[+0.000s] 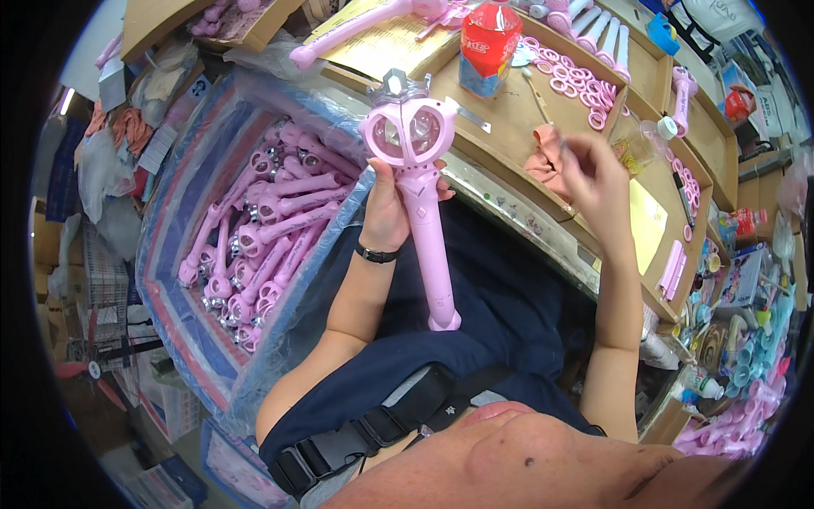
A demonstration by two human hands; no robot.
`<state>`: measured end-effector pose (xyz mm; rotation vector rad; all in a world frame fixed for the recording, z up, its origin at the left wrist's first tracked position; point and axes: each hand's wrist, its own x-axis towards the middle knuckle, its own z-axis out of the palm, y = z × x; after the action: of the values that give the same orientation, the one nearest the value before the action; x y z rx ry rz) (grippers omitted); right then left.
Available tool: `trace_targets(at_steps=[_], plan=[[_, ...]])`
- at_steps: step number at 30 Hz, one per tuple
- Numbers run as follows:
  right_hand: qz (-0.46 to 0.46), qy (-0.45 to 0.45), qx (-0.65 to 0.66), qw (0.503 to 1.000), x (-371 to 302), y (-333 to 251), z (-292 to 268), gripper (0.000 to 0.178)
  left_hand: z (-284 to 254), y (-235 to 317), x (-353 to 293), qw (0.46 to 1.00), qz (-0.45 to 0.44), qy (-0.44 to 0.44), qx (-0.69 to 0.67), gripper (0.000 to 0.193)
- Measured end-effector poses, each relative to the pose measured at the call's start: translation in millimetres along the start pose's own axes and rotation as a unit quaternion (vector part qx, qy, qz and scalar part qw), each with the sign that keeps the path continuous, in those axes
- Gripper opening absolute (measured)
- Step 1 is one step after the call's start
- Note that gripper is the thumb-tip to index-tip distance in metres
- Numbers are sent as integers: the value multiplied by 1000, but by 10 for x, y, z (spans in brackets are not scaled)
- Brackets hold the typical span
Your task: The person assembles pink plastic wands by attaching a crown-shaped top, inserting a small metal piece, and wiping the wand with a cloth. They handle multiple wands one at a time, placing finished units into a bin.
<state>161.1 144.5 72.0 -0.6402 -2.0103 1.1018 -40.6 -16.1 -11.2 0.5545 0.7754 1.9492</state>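
Right, my left hand (386, 212) is wrapped tight round the pink wand (420, 182); my right hand (593, 182) is blurred, grip unclear, below the red carton (487, 42) by yellow sheets (649, 225).

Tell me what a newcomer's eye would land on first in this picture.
First, the pink heart-headed toy wand held upright in the left hand at the centre. Next, the plastic-lined bin on the left, heaped with matching wands. The right hand hovers over the cardboard tray, near scattered pink rings.
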Motion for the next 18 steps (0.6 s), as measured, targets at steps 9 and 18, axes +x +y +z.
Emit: trace_targets(at_steps=[9,18], plan=[[-231,-49,-215,948,-406,-448,39,29,125,-59,20,1000,-12,-16,16,68],[-331,-101,-278,896,-259,-567,128,33,243,-32,-39,996,26,-41,74,77]])
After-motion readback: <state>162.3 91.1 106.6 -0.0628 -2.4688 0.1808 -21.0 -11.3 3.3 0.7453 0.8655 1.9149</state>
